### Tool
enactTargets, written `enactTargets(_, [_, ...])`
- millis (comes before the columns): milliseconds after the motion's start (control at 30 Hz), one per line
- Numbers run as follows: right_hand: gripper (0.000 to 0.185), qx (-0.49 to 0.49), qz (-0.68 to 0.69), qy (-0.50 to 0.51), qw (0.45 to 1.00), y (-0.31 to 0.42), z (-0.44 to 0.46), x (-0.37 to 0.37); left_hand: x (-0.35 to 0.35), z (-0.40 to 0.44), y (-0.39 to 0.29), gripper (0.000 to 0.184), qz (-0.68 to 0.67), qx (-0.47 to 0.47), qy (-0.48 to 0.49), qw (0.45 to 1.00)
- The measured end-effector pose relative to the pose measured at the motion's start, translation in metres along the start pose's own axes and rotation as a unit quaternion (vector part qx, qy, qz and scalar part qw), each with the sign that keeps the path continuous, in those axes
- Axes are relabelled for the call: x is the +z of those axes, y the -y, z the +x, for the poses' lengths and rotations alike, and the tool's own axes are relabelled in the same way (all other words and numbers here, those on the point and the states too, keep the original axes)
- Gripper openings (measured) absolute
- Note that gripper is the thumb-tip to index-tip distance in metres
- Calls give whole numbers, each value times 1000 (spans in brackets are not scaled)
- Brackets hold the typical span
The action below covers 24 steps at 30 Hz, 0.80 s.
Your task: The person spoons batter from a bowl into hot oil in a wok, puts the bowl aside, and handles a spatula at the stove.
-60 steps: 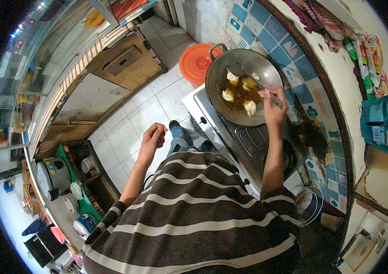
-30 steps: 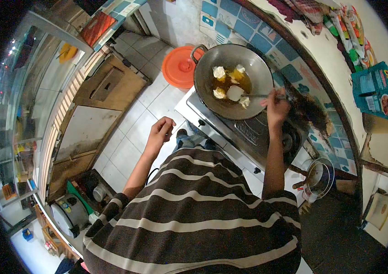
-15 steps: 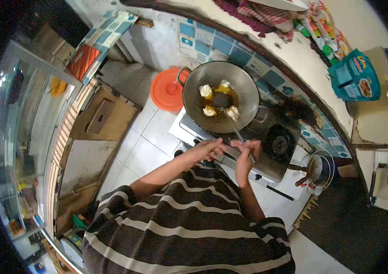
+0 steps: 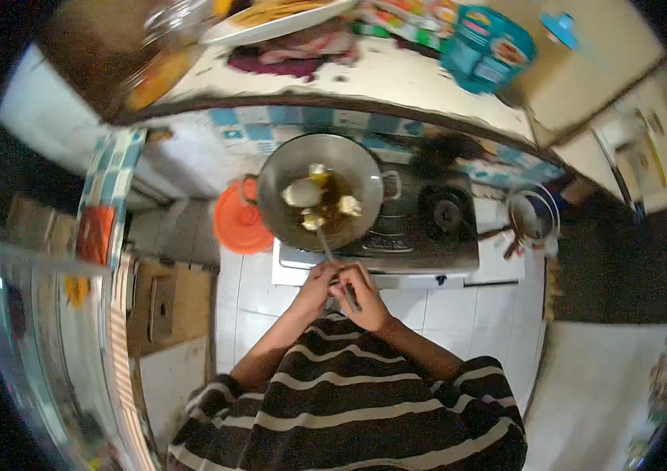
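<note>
My right hand (image 4: 363,297) is closed around the handle of a metal spatula (image 4: 328,248) with a rounded head. My left hand (image 4: 316,287) meets it at the same handle, fingers drawn together against the shaft and partly hidden. The spatula's head rests inside a large two-handled wok (image 4: 277,163), over the left part of the oil (image 4: 332,185). Several white lumps lie in the oil, one white lump (image 4: 350,206) at the right and another white lump (image 4: 317,169) toward the back. Under the wok is a dark gas stove (image 4: 396,235).
An orange lidded bucket (image 4: 241,228) stands left of the wok. To the stove's right are a bare burner (image 4: 448,210) and a wire-rimmed strainer (image 4: 533,213). A shelf above holds a teal pouch (image 4: 486,49), sachets and a plate of food (image 4: 270,22).
My view has turned, shifting the wok left. The spatula's head has moved from mid-oil to the left side. My left hand, apart with fingers extended before, has come to the handle beside my right.
</note>
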State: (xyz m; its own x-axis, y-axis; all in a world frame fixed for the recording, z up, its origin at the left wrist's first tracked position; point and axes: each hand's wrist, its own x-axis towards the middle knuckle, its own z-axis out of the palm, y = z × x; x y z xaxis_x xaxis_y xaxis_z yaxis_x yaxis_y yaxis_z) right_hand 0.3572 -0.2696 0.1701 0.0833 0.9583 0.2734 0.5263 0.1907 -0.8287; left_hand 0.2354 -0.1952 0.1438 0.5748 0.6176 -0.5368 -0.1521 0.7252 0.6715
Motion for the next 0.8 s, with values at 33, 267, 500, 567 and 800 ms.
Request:
enactTargets(33, [21, -8, -4, 9, 1000, 2, -8, -5, -8, -1, 1, 18, -11, -9, -5, 1000])
enactTargets(267, [48, 92, -282, -127, 946, -11, -62, -151, -23, -15, -9, 18, 86, 46, -25, 995])
enactTargets(500, [25, 24, -505, -326, 799, -4, -7, -443, -1, -42, 14, 20, 109, 55, -98, 988])
enactTargets(567, [30, 28, -589, -324, 740, -42, -8, -524, 16, -50, 24, 20, 100, 54, -115, 987])
enactTargets(800, [30, 74, -678, -196, 704, -121, -12, -652, 107, -52, 89, 20, 93, 96, -173, 976])
